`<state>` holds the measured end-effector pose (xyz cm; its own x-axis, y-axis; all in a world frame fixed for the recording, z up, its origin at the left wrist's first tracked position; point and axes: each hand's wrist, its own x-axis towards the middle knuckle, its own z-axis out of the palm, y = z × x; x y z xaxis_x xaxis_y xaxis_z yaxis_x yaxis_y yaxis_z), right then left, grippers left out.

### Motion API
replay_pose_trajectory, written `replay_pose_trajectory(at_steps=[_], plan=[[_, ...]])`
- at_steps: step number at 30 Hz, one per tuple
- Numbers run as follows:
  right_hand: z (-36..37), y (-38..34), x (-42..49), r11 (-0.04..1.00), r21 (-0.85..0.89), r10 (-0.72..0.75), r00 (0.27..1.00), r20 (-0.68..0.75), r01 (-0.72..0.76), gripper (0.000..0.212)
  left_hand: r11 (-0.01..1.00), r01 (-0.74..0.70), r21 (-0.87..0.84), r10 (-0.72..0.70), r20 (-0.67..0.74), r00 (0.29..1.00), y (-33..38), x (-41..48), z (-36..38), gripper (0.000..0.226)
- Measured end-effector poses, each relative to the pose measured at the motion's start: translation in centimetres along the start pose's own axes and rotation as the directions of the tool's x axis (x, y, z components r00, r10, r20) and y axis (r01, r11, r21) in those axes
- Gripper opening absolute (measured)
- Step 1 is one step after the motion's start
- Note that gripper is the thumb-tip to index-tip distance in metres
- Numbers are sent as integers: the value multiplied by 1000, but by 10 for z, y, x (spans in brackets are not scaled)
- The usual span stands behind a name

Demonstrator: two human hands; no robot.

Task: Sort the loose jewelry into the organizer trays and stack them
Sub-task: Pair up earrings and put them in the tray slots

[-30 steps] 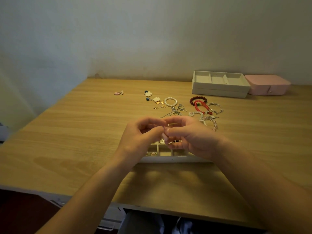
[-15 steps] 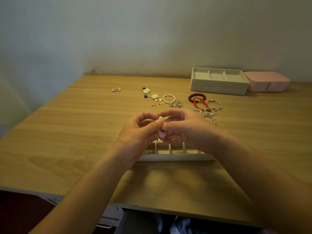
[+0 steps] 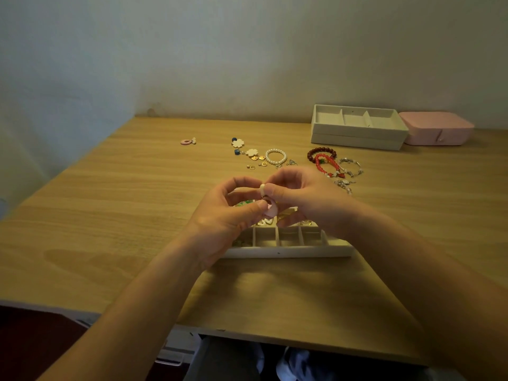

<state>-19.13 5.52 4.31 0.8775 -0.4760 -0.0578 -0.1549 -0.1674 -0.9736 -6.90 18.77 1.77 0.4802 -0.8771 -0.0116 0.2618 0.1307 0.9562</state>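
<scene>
Pink-and-white drop earring (image 3: 270, 209) sits pinched between my left hand (image 3: 228, 215) and right hand (image 3: 310, 199), over the white divided organizer tray (image 3: 286, 252). I'd lower it into a free front cell before loosening either pinch.

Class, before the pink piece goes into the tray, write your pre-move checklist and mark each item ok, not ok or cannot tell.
1. Grip: left hand and right hand pinch the pink piece: ok.
2. Hands over the divided tray: ok.
3. Bare compartment in the tray's near row: ok.
4. Look-alike pink ring, loose on the table, sorted: not ok.
5. Clasp closed: cannot tell.
</scene>
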Motion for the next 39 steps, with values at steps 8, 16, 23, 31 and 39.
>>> replay_pose_trajectory(at_steps=[8, 16, 23, 31, 39], plan=[[-2, 6, -1, 964, -251, 85, 996, -5, -84, 12, 887, -29, 461, 90, -109, 990, -7, -3, -3, 31], [-2, 5, -4, 946, -306, 108, 994, -8, -105, 12, 803, -117, 585, 188, -62, 980, -12, -6, -1, 25], [-4, 10, -3, 937, -335, 95, 995, -23, -97, 15, 811, -101, 576, 153, -42, 987, -15, -8, -5, 28], [-2, 13, 0, 863, -502, 57, 998, -22, -60, 15, 690, -70, 720, 174, -71, 982, -14, -6, -7, 33], [-1, 18, 3, 810, -586, 65, 997, 46, -26, 11, 505, -61, 861, 151, -18, 988, -19, -5, -2, 32]])
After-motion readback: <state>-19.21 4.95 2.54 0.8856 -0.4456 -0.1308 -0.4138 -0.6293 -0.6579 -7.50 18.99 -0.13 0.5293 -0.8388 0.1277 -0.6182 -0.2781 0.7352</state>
